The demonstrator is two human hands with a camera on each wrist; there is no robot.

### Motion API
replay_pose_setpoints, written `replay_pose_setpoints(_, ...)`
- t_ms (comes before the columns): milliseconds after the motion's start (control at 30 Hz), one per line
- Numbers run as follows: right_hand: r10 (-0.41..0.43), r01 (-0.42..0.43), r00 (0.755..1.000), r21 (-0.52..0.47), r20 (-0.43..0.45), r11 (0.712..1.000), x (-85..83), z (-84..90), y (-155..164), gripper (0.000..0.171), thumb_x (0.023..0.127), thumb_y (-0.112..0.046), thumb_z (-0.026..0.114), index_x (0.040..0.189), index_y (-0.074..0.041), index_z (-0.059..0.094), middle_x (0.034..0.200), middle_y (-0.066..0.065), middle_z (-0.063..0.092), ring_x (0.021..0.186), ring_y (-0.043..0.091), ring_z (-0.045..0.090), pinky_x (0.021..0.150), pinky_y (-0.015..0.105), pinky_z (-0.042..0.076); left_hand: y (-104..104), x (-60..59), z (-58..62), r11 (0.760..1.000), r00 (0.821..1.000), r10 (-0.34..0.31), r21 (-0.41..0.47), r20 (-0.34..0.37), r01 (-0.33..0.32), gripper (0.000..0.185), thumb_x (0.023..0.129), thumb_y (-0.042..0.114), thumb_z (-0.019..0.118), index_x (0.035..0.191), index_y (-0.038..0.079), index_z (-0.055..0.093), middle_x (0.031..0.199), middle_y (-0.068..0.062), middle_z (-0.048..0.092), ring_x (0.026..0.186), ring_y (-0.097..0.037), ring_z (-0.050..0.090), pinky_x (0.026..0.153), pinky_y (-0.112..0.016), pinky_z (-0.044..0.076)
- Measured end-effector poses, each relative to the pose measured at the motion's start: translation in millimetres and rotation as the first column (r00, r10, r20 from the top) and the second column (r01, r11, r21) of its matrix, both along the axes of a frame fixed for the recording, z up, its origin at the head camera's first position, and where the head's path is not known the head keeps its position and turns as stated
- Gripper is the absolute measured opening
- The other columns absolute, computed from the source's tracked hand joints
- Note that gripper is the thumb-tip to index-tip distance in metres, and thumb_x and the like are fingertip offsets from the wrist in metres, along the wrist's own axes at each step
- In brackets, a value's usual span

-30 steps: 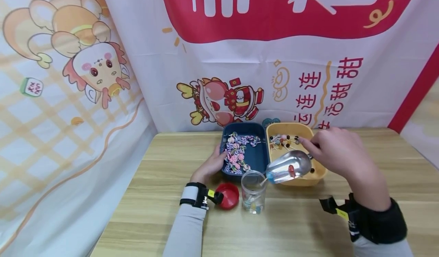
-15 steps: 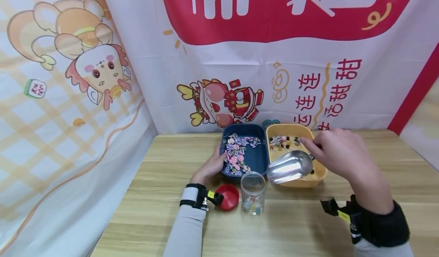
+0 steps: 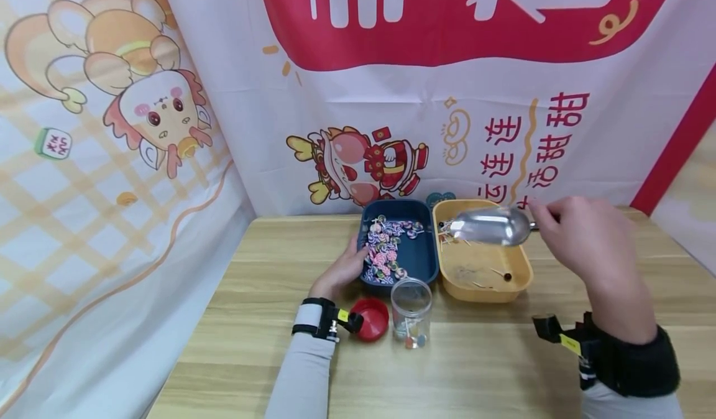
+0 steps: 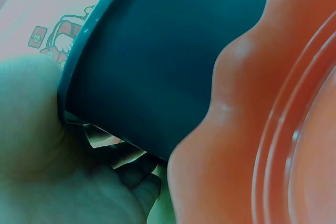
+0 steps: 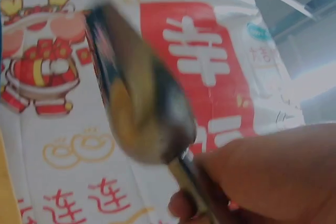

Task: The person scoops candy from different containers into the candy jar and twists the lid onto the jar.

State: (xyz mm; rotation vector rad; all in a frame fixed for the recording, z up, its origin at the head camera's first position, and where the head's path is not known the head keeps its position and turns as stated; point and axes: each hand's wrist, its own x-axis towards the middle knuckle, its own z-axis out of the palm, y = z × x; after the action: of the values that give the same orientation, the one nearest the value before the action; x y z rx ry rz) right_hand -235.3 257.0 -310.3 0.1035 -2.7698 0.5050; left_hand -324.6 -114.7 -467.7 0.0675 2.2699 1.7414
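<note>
My left hand (image 3: 341,273) rests against the blue tray (image 3: 416,260), fingers relaxed on its near corner. Just right of it stand the red lid (image 3: 371,319) and the open jar (image 3: 411,312). My right hand (image 3: 584,242) pinches the metal scoop (image 3: 492,225) over the yellow tray (image 3: 517,276); I judge the next scooping calls for dipping low under the small lollipops.

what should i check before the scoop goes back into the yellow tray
1. Right hand grips the scoop handle: ok.
2. Scoop is above the yellow tray, at its far end: ok.
3. Scoop empty: cannot tell, its inside faces away.
4. Picks left in the tray: ok, a cluster at the far end and a few near the front.
5. Jar upright and open, red lid off beside it: ok.
6. Left hand steadies the blue tray: ok.
</note>
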Motion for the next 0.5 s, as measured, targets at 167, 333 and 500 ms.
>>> replay_pose_setpoints(167, -0.088, 0.089, 0.987, -0.005, 0.136, 0.996, -14.3, -10.8, 15.7, 0.053, 0.106, -0.043, 0.05, 0.11, 0.005, 0.071, 0.066, 0.01, 0.051, 0.064, 0.028, 0.047, 0.05, 0.035, 0.035, -0.6, -0.6, -1.8, 1.0, 1.0, -0.002, 0.003, -0.004, 0.002, 0.06, 0.112, 0.034, 0.034, 0.165, 0.022, 0.01, 0.17, -0.011, 0.017, 0.156, -0.034, 0.011, 0.122, -0.064, 0.007)
replay_pose_setpoints(333, -0.069, 0.066, 0.952, 0.02, 0.3, 0.998, -30.5, -22.8, 22.7, 0.047, 0.105, -0.039, 0.048, 0.08, -0.004, 0.067, 0.066, 0.009, 0.049, 0.064, 0.026, 0.047, 0.053, 0.034, 0.035, -0.2, -0.8, -1.9, 1.0, 1.0, 0.0, -0.009, -0.008, 0.0, 0.06, 0.112, 0.034, 0.034, 0.166, 0.023, 0.009, 0.17, -0.011, 0.017, 0.156, -0.035, 0.01, 0.122, -0.065, 0.007)
replay_pose_setpoints(500, -0.046, 0.025, 0.888, 0.051, 0.458, 0.998, -40.9, -30.9, 21.1, 0.041, 0.104, -0.034, 0.05, 0.076, -0.008, 0.064, 0.07, 0.009, 0.051, 0.067, 0.025, 0.048, 0.057, 0.035, 0.037, -2.2, -1.2, -3.8, 1.0, 1.0, 0.005, -0.006, -0.011, -0.005, 0.06, 0.112, 0.035, 0.034, 0.166, 0.023, 0.009, 0.17, -0.01, 0.016, 0.156, -0.035, 0.01, 0.122, -0.065, 0.007)
